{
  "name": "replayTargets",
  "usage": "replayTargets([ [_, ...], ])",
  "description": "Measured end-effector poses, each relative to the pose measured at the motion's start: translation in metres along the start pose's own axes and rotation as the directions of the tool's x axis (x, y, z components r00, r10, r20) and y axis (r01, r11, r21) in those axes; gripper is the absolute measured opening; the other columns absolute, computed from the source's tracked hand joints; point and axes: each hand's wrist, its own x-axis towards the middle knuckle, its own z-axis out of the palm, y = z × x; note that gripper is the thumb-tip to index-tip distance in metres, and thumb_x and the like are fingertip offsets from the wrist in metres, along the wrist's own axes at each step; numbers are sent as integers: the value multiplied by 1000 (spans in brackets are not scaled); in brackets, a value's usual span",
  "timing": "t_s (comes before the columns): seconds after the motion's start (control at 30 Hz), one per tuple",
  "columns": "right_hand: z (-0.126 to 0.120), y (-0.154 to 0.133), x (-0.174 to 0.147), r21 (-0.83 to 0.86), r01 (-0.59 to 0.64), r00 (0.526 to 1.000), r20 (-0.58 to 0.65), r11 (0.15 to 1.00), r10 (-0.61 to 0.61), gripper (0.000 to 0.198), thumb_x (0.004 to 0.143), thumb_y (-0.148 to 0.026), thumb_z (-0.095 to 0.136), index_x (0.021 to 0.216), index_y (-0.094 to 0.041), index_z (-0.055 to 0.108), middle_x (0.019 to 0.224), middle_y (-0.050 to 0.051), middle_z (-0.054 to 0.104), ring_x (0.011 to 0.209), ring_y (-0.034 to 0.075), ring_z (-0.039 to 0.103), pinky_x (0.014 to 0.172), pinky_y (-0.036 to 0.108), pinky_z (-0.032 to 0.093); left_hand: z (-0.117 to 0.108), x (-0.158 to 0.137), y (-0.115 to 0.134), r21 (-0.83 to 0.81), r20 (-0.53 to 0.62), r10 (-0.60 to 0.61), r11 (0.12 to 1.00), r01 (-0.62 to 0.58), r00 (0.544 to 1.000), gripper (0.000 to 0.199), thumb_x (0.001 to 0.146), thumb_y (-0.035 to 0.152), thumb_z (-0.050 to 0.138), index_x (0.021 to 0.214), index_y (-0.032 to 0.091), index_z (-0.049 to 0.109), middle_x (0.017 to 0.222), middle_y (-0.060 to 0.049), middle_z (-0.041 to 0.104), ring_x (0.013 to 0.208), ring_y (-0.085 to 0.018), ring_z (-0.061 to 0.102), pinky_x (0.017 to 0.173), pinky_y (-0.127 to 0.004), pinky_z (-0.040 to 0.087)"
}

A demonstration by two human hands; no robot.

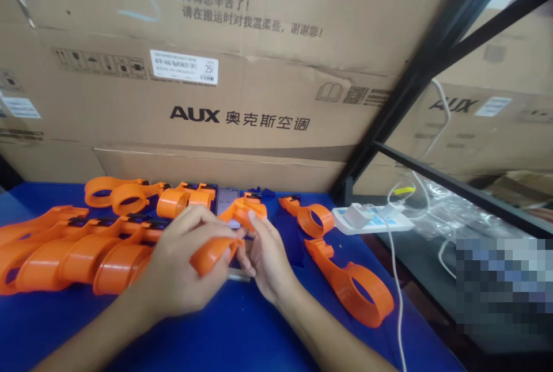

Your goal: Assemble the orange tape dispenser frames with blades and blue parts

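My left hand (pixel 184 254) is closed around an orange plastic part (pixel 211 255) with a curved band, held just above the blue table. Against the far end of that piece, my right hand (pixel 270 257) has its fingers curled in a grip. Another stretch of orange plastic (pixel 247 209) shows at the right fingertips; whether it belongs to the same part I cannot tell. Behind the hands lies a phone (pixel 227 199). The fingers hide some of the held part.
Orange ring parts line the left of the blue table (pixel 207 331), several in a row (pixel 82 259). A loose orange ring part (pixel 352 285) lies right, near a white power strip (pixel 374 219) and cable (pixel 395 280). Cardboard boxes (pixel 242 84) stand behind; a black frame (pixel 389 95) rises right.
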Motion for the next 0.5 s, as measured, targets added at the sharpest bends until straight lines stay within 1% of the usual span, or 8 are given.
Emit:
replayTargets([
  [0.1,-4,2,3,-72,37,999,-26,997,-38,42,88,-61,68,87,-20,57,59,-5,60,33,6,42,32,17,20,7,-9,12,-258,125,-71,961,102,990,31,87,18,69,114,32,73,104,-6,65,95,-24,65,86,-40,58],
  [0.17,-7,-2,5,-117,81,995,-42,990,-87,40,87,-58,67,80,-20,56,54,-5,57,36,7,41,34,17,23,15,-18,18,-407,161,-147,891,202,976,39,88,29,73,126,36,70,121,-8,62,114,-28,62,101,-47,54],
  [0.23,-11,-7,6,-168,149,985,-66,974,-162,38,87,-54,68,75,-20,54,50,-5,54,38,7,38,37,18,26,28,-26,20,-534,135,-312,777,334,941,52,88,42,73,139,36,63,144,-10,52,134,-34,51,114,-52,45],
  [0.3,-13,-13,7,-217,210,971,-69,953,-230,36,87,-50,68,72,-21,52,47,-7,47,39,7,34,39,19,25,45,-32,18,-674,133,-532,570,470,836,60,90,52,70,146,36,57,149,-11,49,135,-36,50,112,-52,46],
  [0.33,-14,-15,7,-238,231,966,-63,943,-252,35,87,-49,68,72,-21,52,46,-8,44,39,7,31,40,20,24,53,-34,17,-741,173,-615,433,513,770,61,89,55,70,146,37,56,147,-11,51,133,-35,52,109,-51,48],
  [0.4,-14,-16,7,-280,244,963,-41,928,-266,34,87,-47,69,72,-21,52,48,-9,40,42,8,30,41,21,23,69,-37,14,-818,346,-677,121,562,650,60,90,56,70,145,35,57,146,-10,56,134,-32,54,110,-46,47],
  [0.43,-13,-15,7,-306,234,967,-26,923,-254,34,87,-47,69,72,-21,53,50,-8,40,43,8,31,42,21,24,75,-38,13,-834,402,-678,7,552,615,56,90,56,71,140,34,61,141,-10,60,132,-31,56,109,-43,48],
  [0.5,-12,-11,8,-372,207,976,11,905,-218,35,87,-48,70,72,-21,55,56,-6,46,48,10,38,45,21,29,82,-40,12,-849,454,-657,-115,515,601,49,87,51,77,130,30,67,127,-9,69,121,-28,64,102,-38,51],
])
